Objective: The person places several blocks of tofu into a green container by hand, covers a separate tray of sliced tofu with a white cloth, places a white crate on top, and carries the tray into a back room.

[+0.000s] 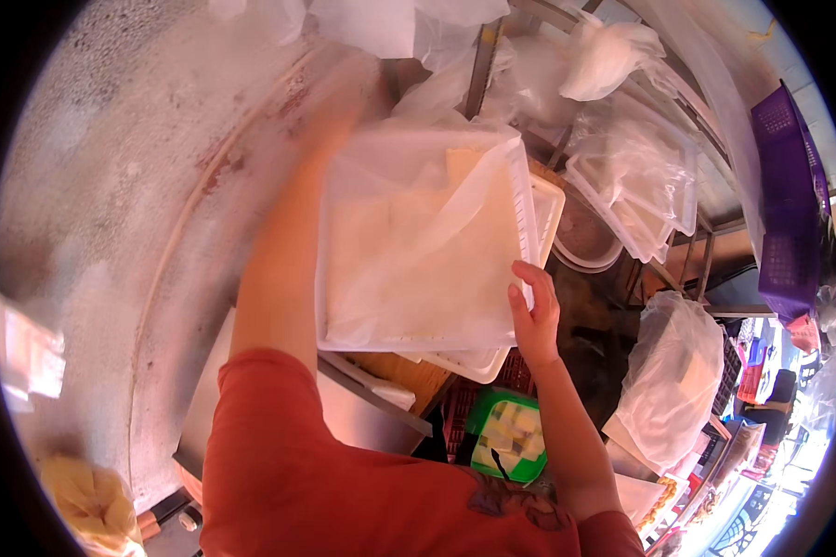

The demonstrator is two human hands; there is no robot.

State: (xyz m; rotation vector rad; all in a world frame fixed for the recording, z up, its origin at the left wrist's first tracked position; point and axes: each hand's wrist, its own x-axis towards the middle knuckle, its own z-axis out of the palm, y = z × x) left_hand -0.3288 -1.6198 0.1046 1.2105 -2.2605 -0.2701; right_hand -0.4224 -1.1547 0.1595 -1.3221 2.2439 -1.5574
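A white plastic tray [425,343] lies in front of me, with pale slabs in it under a clear plastic sheet [460,202]. My right hand [538,306] grips the tray's right rim near the front corner, thumb on the inner side. My left arm stretches along the tray's left side; my left hand [352,94], badly blurred, is by the far left corner, and its fingers cannot be made out. Another cream tray [552,209] sits beneath the first, turned at an angle.
A green tub [479,411] with pale pieces stands below, near a steel surface [362,418]. White trays with plastic film [658,167] and a round tub [585,237] are at the right. Farther right are a bagged bundle [672,383] and purple baskets [787,209].
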